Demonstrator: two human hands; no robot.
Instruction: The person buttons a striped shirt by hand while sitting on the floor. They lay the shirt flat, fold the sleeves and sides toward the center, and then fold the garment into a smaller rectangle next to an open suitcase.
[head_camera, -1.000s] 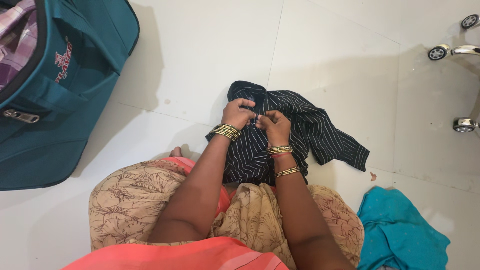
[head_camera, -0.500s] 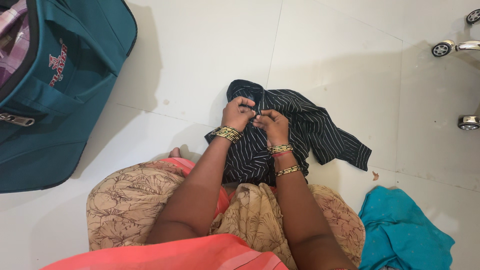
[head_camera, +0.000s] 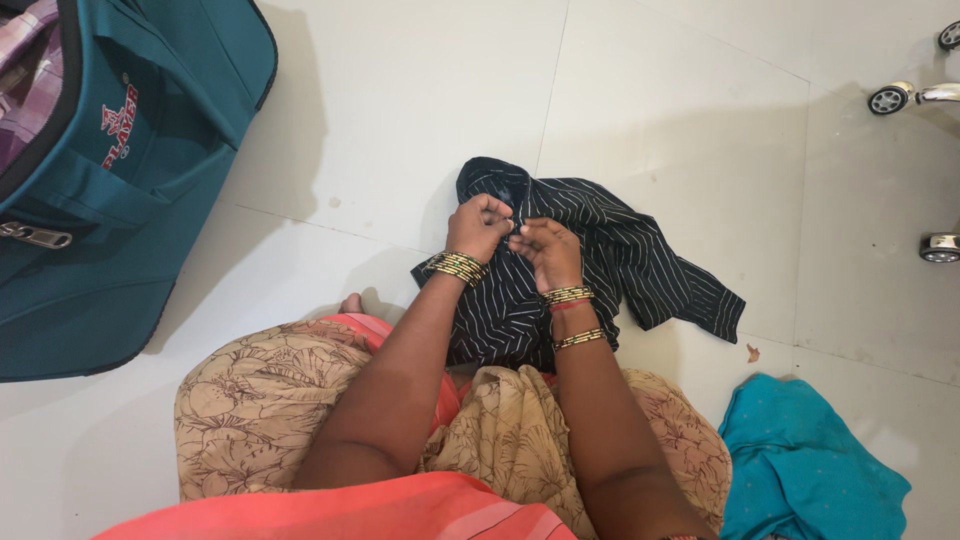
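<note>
The shirt (head_camera: 560, 270), black with thin white stripes, lies crumpled on the pale floor (head_camera: 400, 110) just in front of the person's knees. Left hand (head_camera: 478, 228) and right hand (head_camera: 548, 252) meet at its front, just below the collar, fingers pinched shut on the cloth. It looks light and limp, so it is best held by its front edges. Bare tile lies beyond; a teal bag (head_camera: 120, 190) sits left, a blue cloth (head_camera: 810, 470) right.
</note>
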